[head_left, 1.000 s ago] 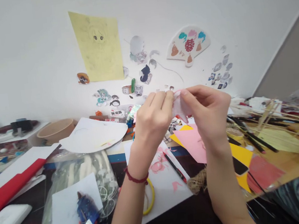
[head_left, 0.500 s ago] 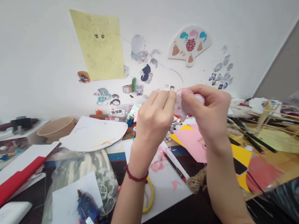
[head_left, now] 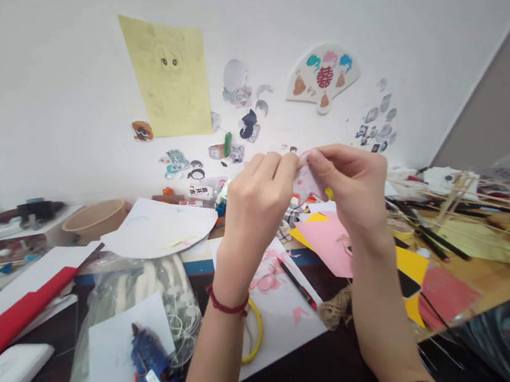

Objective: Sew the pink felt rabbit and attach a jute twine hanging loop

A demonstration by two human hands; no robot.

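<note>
Now turned: cutout (head_left: pixel 309 185) between hands

Edge no longer shows past right thumb (head_left: pixel 321 163); likely a small shift of hold. Cutout raised before wall (head_left: pixel 261 16). Right hand (head_left: pixel 358 178) pinches it, thumb against its face. Left hand (head_left: pixel 258 197) curled closed at its upper edge; fingertips hidden, hold unclear. Fan (head_left: pixel 307 88): red 囍. Label (head_left: pixel 200 191): 水, 开, rest unsure. No brand readable.

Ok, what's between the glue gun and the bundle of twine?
In the head view, between the glue gun and the bundle of twine are your raised left forearm, the yellow ring and a white sheet with pink marks.
</note>
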